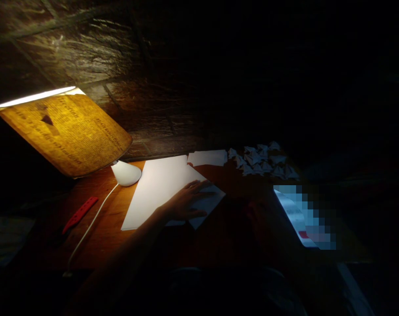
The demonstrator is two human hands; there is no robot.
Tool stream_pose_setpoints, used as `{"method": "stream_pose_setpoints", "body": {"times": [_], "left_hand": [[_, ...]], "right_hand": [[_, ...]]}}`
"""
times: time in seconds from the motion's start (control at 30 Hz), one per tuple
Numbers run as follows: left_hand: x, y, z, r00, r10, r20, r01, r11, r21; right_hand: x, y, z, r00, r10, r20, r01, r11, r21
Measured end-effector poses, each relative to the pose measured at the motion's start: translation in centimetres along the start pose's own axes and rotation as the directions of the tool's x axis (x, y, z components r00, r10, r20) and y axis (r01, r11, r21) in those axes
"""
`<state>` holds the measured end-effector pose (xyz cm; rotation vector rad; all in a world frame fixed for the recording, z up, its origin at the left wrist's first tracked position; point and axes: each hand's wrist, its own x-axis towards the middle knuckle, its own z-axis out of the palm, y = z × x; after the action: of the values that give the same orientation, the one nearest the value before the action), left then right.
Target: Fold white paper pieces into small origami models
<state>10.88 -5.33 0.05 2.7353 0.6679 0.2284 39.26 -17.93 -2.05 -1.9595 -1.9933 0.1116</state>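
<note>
My left hand (pixel 190 201) lies with its fingers stretched out over a white sheet of paper (pixel 204 210), which sits at an angle on the wooden table. Under and left of that sheet is a stack of larger white paper (pixel 156 188). In deep shadow to the right, my right hand (pixel 257 213) is near the table surface, left of a lit screen (pixel 289 215). Its fingers are too dark to make out, and so is anything in them.
A lit lamp with a printed yellow shade (pixel 70 136) and white base (pixel 127 174) stands at left, its white cord (pixel 94 224) running forward. Nearby lies a red-handled tool (pixel 80 215). Smaller paper pieces (pixel 207 158) and several folded paper shapes (pixel 260 160) lie along the back.
</note>
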Motion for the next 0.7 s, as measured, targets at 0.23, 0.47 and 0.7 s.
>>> {"method": "stream_pose_setpoints", "body": {"times": [0.23,0.47,0.7], "left_hand": [[0.2,-0.3,1.0,0.99,-0.128,-0.052,0.133,0.985,0.113],[0.4,-0.3,1.2,0.992,-0.122,-0.026,0.124,0.982,0.144],[0.5,-0.3,1.3,0.993,-0.114,-0.035,0.119,0.981,0.154]], "right_hand": [[0.7,-1.5,-0.6,1.0,-0.025,0.0,0.025,0.997,-0.067],[2.2,-2.7,-0.2,0.999,-0.032,0.003,0.032,0.998,-0.045],[3.0,-3.3,0.2,0.998,-0.058,0.002,0.058,0.998,0.024]]}}
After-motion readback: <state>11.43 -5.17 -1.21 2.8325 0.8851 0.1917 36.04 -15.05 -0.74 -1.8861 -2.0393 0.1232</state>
